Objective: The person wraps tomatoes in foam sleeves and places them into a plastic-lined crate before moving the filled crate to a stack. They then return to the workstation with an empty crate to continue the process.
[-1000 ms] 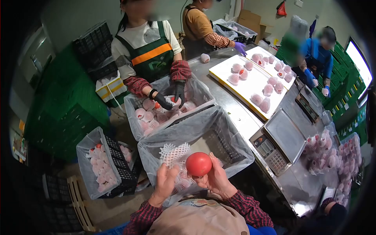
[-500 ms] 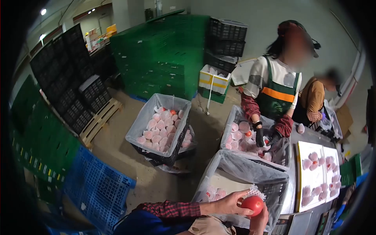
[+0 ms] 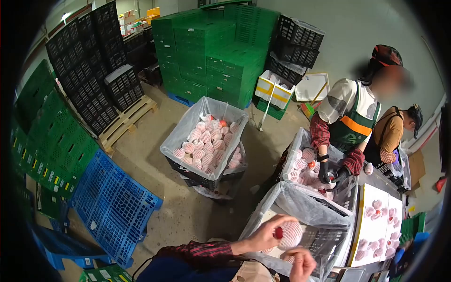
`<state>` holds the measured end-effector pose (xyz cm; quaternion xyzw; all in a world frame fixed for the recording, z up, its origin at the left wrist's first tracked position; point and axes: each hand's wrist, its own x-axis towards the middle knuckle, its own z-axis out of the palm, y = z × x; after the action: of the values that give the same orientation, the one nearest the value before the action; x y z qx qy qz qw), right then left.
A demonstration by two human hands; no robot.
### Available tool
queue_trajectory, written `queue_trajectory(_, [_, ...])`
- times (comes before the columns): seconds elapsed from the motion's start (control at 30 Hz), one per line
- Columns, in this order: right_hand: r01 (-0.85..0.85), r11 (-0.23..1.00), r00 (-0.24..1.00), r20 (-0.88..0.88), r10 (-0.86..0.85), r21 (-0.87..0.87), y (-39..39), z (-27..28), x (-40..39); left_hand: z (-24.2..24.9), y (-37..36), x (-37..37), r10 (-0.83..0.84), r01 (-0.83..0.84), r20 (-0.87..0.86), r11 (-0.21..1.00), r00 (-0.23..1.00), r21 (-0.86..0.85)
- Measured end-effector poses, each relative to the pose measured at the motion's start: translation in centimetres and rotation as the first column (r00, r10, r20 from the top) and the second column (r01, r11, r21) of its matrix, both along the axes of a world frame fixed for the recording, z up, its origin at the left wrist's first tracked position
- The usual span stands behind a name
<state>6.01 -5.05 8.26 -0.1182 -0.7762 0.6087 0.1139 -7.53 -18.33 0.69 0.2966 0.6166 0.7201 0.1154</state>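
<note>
My left hand (image 3: 264, 236) is closed round a red tomato in a white foam net (image 3: 291, 236), with a patch of red skin showing near the thumb. My right hand (image 3: 303, 264) is just below and to the right, apart from it, with its fingers curled in. Whether anything is between those fingers is hidden. Both hands are over a black crate with a clear plastic liner (image 3: 307, 209). Part of another foam net shows beside my right fingers, and more netted fruit is partly hidden under my left hand.
Beyond my crate, a co-worker's black-gloved hands (image 3: 331, 176) work in another lined crate (image 3: 300, 141). A white tray of netted fruit (image 3: 371, 221) lies to the right. A full lined crate (image 3: 181, 136) stands on the floor, a blue pallet (image 3: 115, 202) at left.
The tomato was mostly bare between both hands; now the foam net covers most of it. My right hand has come off it and moved down. The camera view has shifted.
</note>
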Motion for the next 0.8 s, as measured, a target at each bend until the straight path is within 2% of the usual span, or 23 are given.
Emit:
queue_trajectory(0.03, [-0.182, 0.971, 0.981, -0.033, 0.190, 0.155, -0.5, 0.8, -0.7, -0.2, -1.0, -0.5, 0.009, -0.009, 0.087, 1.000, 0.996, 0.006])
queue_trajectory(0.07, [-0.197, 0.968, 0.978, -0.033, 0.204, 0.155, -1.3, 1.4, -1.6, 0.3, -2.0, -1.4, 0.010, -0.013, 0.212, 1.000, 0.977, 0.010])
queue_trajectory(0.1, [-0.211, 0.965, 0.975, -0.032, 0.218, 0.153, -1.8, 1.6, -2.1, 0.8, -3.4, -2.5, 0.076, -0.080, 0.252, 0.997, 0.965, 0.007])
queue_trajectory(0.13, [-0.210, 0.966, 0.976, -0.028, 0.216, 0.151, -1.6, 0.8, -2.1, -1.7, -4.4, -4.3, 0.172, -0.178, 0.135, 0.984, 0.976, 0.032])
queue_trajectory(0.2, [-0.011, 1.000, 0.996, 0.091, 0.010, 0.014, -0.5, -1.5, -1.5, -2.2, -8.1, -7.6, 0.335, -0.333, 0.069, 0.942, 0.940, -0.031])
queue_trajectory(0.23, [0.077, 0.994, 0.992, 0.102, -0.069, -0.079, -0.8, -1.7, -1.4, -2.8, -10.0, -8.9, 0.379, -0.380, 0.133, 0.925, 0.916, -0.013])
queue_trajectory(0.3, [0.135, 0.987, 0.984, 0.130, -0.123, -0.090, -0.4, -2.8, -0.7, -2.9, -13.5, -11.1, 0.478, -0.471, 0.090, 0.877, 0.874, -0.091])
queue_trajectory(0.37, [0.130, 0.988, 0.983, 0.138, -0.117, -0.086, -0.5, -4.2, -0.4, -3.1, -14.9, -11.5, 0.517, -0.506, 0.118, 0.855, 0.848, -0.113])
queue_trajectory(0.4, [0.114, 0.990, 0.985, 0.142, -0.101, -0.084, -0.7, -4.9, -0.5, -3.1, -14.7, -11.2, 0.517, -0.508, 0.034, 0.850, 0.855, -0.144])
queue_trajectory(0.43, [0.056, 0.989, 0.991, 0.131, -0.038, -0.133, -0.9, -5.6, -0.7, -2.8, -14.2, -10.6, 0.512, -0.512, -0.048, 0.841, 0.858, -0.174])
queue_trajectory(0.47, [0.100, 0.966, 0.976, 0.214, -0.048, -0.238, -2.0, -4.7, -1.6, -2.6, -13.1, -9.5, 0.466, -0.468, -0.048, 0.872, 0.883, -0.141])
queue_trajectory(0.5, [0.150, 0.930, 0.955, 0.294, -0.049, -0.334, -3.4, -3.9, -2.5, -3.4, -12.2, -8.6, 0.411, -0.430, -0.136, 0.886, 0.901, -0.175])
queue_trajectory(0.53, [0.150, 0.932, 0.953, 0.298, -0.048, -0.331, -4.0, -4.7, -2.8, -1.9, -10.8, -6.8, 0.378, -0.404, -0.165, 0.898, 0.911, -0.174])
queue_trajectory(0.57, [0.104, 0.849, 0.964, 0.262, 0.041, -0.517, -4.5, -6.2, -3.2, 0.1, -9.6, -5.2, 0.315, -0.345, -0.175, 0.921, 0.933, -0.180])
queue_trajectory(0.6, [0.055, 0.729, 0.970, 0.208, 0.122, -0.683, -4.7, -7.2, -3.3, -0.7, -8.2, -3.6, 0.213, -0.239, -0.170, 0.959, 0.962, -0.152])
queue_trajectory(0.63, [0.094, 0.661, 0.972, 0.213, 0.102, -0.744, -5.1, -7.8, -3.5, -0.7, -7.2, -2.0, 0.086, -0.094, -0.123, 0.994, 0.989, -0.061])
queue_trajectory(0.67, [0.156, 0.617, 0.972, 0.231, 0.043, -0.772, -5.3, -8.4, -3.4, -2.3, -6.0, -0.2, 0.027, -0.038, -0.287, 0.999, 0.958, -0.034])
queue_trajectory(0.7, [0.209, 0.577, 0.969, 0.248, -0.012, -0.790, -5.3, -8.7, -3.2, -2.4, -5.8, 0.4, -0.063, 0.031, -0.371, 0.995, 0.926, -0.091])
queue_trajectory(0.77, [0.268, 0.532, 0.960, 0.269, -0.077, -0.803, -5.2, -9.1, -3.2, -1.8, -6.7, 0.4, -0.133, 0.056, -0.358, 0.974, 0.924, -0.219])
queue_trajectory(0.8, [0.285, 0.518, 0.956, 0.280, -0.090, -0.806, -5.1, -9.1, -3.1, -1.5, -7.5, -0.1, -0.107, 0.022, -0.364, 0.973, 0.925, -0.231])
